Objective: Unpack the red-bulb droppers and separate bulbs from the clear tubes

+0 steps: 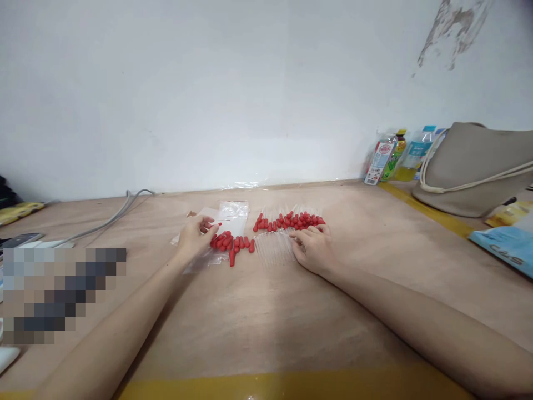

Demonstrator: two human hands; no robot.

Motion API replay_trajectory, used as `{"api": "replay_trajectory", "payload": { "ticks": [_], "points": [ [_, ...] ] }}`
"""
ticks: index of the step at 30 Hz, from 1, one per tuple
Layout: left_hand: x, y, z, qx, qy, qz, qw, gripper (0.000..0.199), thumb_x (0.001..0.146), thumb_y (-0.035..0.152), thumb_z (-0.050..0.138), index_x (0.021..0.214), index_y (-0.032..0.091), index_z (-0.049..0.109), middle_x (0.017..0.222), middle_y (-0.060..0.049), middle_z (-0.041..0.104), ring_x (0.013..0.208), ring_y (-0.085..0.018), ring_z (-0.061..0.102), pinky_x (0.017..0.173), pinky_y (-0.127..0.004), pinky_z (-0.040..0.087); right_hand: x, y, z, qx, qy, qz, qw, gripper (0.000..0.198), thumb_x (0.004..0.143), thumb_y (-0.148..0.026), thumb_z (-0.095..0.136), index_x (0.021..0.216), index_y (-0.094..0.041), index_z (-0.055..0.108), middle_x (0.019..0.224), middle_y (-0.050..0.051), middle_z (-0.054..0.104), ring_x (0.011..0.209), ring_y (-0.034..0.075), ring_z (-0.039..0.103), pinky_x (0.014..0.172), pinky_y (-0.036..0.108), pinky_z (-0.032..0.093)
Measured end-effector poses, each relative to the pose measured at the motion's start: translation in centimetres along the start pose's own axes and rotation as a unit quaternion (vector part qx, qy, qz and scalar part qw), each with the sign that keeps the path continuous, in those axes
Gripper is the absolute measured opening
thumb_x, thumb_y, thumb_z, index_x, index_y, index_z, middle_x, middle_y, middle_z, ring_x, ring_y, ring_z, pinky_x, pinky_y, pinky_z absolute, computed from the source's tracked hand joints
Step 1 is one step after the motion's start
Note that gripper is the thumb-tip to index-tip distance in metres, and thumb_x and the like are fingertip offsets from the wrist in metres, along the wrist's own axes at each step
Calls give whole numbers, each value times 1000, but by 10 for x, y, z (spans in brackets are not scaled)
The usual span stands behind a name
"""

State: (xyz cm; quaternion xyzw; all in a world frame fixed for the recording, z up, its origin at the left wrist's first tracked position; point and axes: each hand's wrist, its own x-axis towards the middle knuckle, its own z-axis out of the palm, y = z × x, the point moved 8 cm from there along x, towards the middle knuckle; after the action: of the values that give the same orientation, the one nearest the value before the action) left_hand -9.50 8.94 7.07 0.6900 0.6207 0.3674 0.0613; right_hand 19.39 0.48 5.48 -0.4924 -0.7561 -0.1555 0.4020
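Observation:
Thumb and fingertips of my left hand (195,236) are pinched on a small red rubber bulb, mostly covered by the fingers. Right below them lies a pile of loose red rubber bulbs (240,243), partly on clear plastic bags (234,210). My right hand (314,247) is closed, its fingertips at the right end of a row of thin clear dropper tubes (272,250). Whether a tube is between those fingers is hidden. Just behind the row are several droppers with red bulbs (287,221) fitted, their clear tubes pointing to the wall.
A grey cable (119,214) crosses the table at the left, near a phone (20,240) and a blurred-out patch. At the back right stand a carton (380,163), bottles (414,158) and a grey-brown bag (470,172). A blue packet (506,250) lies at the right edge.

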Motion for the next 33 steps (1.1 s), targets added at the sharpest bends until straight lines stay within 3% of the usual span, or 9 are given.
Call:
{"api": "replay_trajectory", "payload": {
  "ticks": [4, 7, 11, 16, 21, 26, 33],
  "points": [
    [-1, -8, 12, 16, -73, -19, 997, 36, 71, 51, 50, 80, 18, 60, 75, -2, 65, 66, -16, 58, 61, -26, 43, -1, -6, 4, -29, -11, -24, 999, 19, 76, -16, 48, 81, -21, 66, 65, 0, 63, 66, 13, 50, 77, 33, 23],
    [-2, 1, 5, 51, -57, -5, 997, 38, 78, 51, 41, 81, 19, 62, 78, -2, 66, 70, -18, 57, 64, -28, 42, -1, -11, 6, -53, -35, -29, 998, 19, 77, -17, 48, 84, -20, 66, 67, 1, 61, 66, 13, 49, 73, 33, 22],
    [-7, 33, -8, 91, 23, 78, 993, 35, 81, 46, 40, 81, 19, 62, 85, -4, 64, 80, -20, 56, 71, -30, 41, 0, -16, 6, -49, -42, -23, 998, 25, 78, -16, 47, 95, -20, 64, 69, 2, 61, 66, 13, 50, 73, 33, 22],
    [-13, 79, 18, 133, -18, 177, 975, 25, 78, 39, 47, 78, 19, 63, 86, -5, 62, 87, -22, 54, 79, -34, 40, 1, -14, 9, 1, -32, -11, 999, 22, 78, -17, 46, 90, -19, 64, 72, 2, 63, 69, 14, 53, 77, 34, 22],
    [11, 95, 56, 189, -86, 94, 974, 26, 80, 39, 43, 86, 22, 62, 96, -4, 63, 98, -23, 53, 84, -35, 39, 0, -20, 15, 23, -73, -40, 996, 22, 80, -35, 50, 89, -20, 64, 71, 2, 61, 68, 14, 50, 78, 34, 22],
    [36, 94, 88, 208, -141, 12, 968, 34, 72, 49, 48, 78, 20, 64, 87, -8, 67, 88, -28, 59, 74, -37, 43, 1, -26, 15, 20, -120, -57, 991, 40, 78, -53, 50, 94, -19, 63, 76, 5, 60, 73, 16, 50, 78, 35, 22],
    [43, 93, 105, 207, -162, -7, 965, 28, 72, 39, 48, 62, 17, 62, 77, -11, 66, 82, -28, 61, 70, -36, 43, 0, -24, 15, 43, -107, -54, 992, 41, 78, -54, 49, 96, -20, 63, 79, 5, 59, 74, 15, 50, 78, 35, 23]
  ]
}}
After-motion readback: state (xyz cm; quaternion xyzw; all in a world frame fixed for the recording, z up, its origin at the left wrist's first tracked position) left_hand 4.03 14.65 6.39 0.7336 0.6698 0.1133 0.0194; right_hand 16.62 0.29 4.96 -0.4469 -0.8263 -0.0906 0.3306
